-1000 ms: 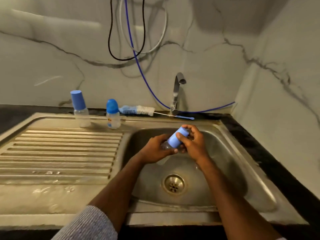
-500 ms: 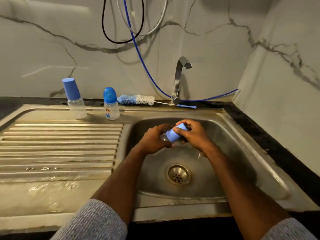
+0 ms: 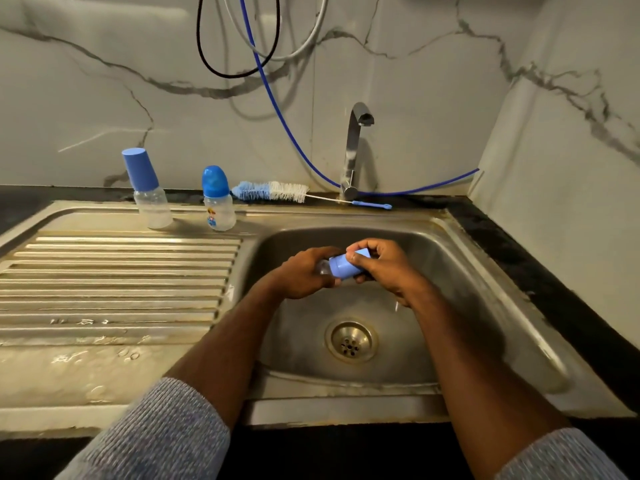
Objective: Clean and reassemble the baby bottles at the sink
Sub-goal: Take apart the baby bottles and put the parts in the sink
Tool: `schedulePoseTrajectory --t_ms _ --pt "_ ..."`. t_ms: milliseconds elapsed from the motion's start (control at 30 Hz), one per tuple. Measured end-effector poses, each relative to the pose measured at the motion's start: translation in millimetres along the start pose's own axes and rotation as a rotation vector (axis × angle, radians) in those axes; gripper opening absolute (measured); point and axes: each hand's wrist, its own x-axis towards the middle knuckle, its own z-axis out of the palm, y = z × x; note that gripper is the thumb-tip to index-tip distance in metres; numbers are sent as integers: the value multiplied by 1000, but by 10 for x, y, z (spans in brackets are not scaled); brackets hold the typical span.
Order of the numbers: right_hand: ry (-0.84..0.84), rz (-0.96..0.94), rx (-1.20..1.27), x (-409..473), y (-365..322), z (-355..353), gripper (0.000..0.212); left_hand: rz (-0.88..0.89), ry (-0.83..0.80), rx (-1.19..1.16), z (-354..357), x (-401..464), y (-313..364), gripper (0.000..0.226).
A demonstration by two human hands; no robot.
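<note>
Over the sink basin [image 3: 450, 271] I hold a small clear baby bottle lying sideways. My left hand [image 3: 304, 277] wraps its clear body, mostly hidden. My right hand [image 3: 384, 263] grips its light blue cap [image 3: 341, 266], fingers curled over the cap's end. Two other capped baby bottles stand at the back of the draining board: one with a tall blue cap [image 3: 147, 188], one with a rounded blue cap and a printed figure [image 3: 217, 200]. A blue and white bottle brush [image 3: 273, 192] lies on the rim behind them.
The tap [image 3: 355, 147] stands behind the basin with no water running. The drain [image 3: 350, 341] sits below my hands. A ribbed draining board [image 3: 114, 282] lies to the left, wet near the front. Cables and a blue hose [image 3: 277, 109] hang on the marble wall.
Both hands stay together on the bottle over the basin. My right hand's fingers have shifted further over the cap's end. The camera has tilted slightly.
</note>
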Motion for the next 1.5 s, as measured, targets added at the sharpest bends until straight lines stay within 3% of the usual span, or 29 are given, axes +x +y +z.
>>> schedulePoseTrajectory --t_ms 167,333,433,567,700,867,1000,1200,1433,1500 --pt "-18 -28 -48 -29 38 -29 14 4 -25 -27 -3 -13 -24 64" --pt "-53 -59 -108 -68 53 -143 40 61 -130 -166 -31 -102 -114 76" --pt "33 -37 -76 -92 39 -134 54 4 -26 -100 16 -133 -141 88" --pt "220 -12 -71 -95 96 -227 52 -118 236 -26 0 -77 -181 58" --pt "359 30 -194 -13 199 -441 42 -207 428 -341 -37 43 -16 52" --pt "267 172 -577 102 398 -702 49 -158 324 -571 158 227 143 45" --pt "181 227 -665 179 574 -667 39 -175 258 -552 311 297 66 40" --pt "70 288 -881 274 677 -612 30 -176 310 -541 337 367 10 40" --pt "105 356 -856 223 780 -704 34 -218 284 -525 347 364 -18 52" --pt "104 384 -879 226 788 -716 43 -225 299 -529 338 367 -22 52"
